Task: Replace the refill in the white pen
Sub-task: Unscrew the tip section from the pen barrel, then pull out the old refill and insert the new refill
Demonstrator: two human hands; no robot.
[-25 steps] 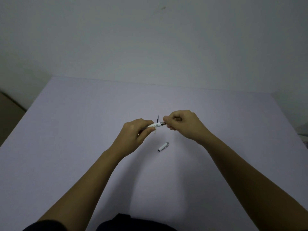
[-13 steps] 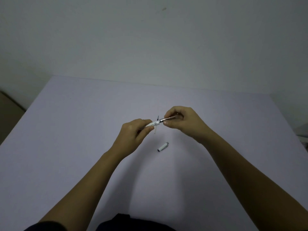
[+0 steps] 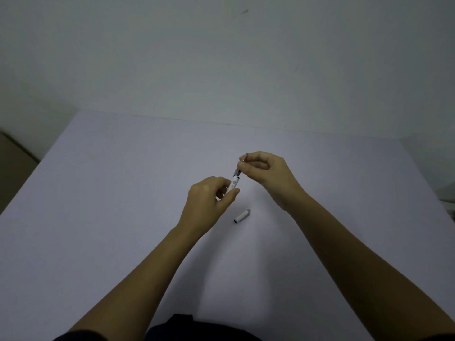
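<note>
1. Scene: 1 pale lavender table [image 3: 98, 217] seen from above, a plain grey-white wall [image 3: 221, 70] behind it. Both forearms reach in from the lower edge; dark clothing shows at the bottom.

2. Left hand [image 3: 209, 203]: raised above the table near its middle, fingers curled and closed around the lower part of the white pen barrel [image 3: 234, 183]. The thumb presses on the barrel's near side. The barrel tilts up and away from the person, with its upper end to the right.

3. White pen barrel: white with faint grey print; a dark metallic collar sits at its upper end. Only the upper stretch is visible, the rest hidden inside the left hand.

4. Right hand [image 3: 266, 173]: above and to the right of the left hand, fingers bent in a pinch. Thumb and forefinger close on a thin grey refill [image 3: 242, 159] that stands out of the barrel's upper end. A short tip of the refill shows above the fingertips. How much of the refill is inside the barrel cannot be told.

5. Pen cap [image 3: 242, 216]: 1 short white piece with a grey end, lying flat on the table, untouched. It sits just below and right of the left hand, between the 2 wrists, pointing diagonally.

6. Both hands are clear of the table surface; their soft shadows fall on it below.
</note>
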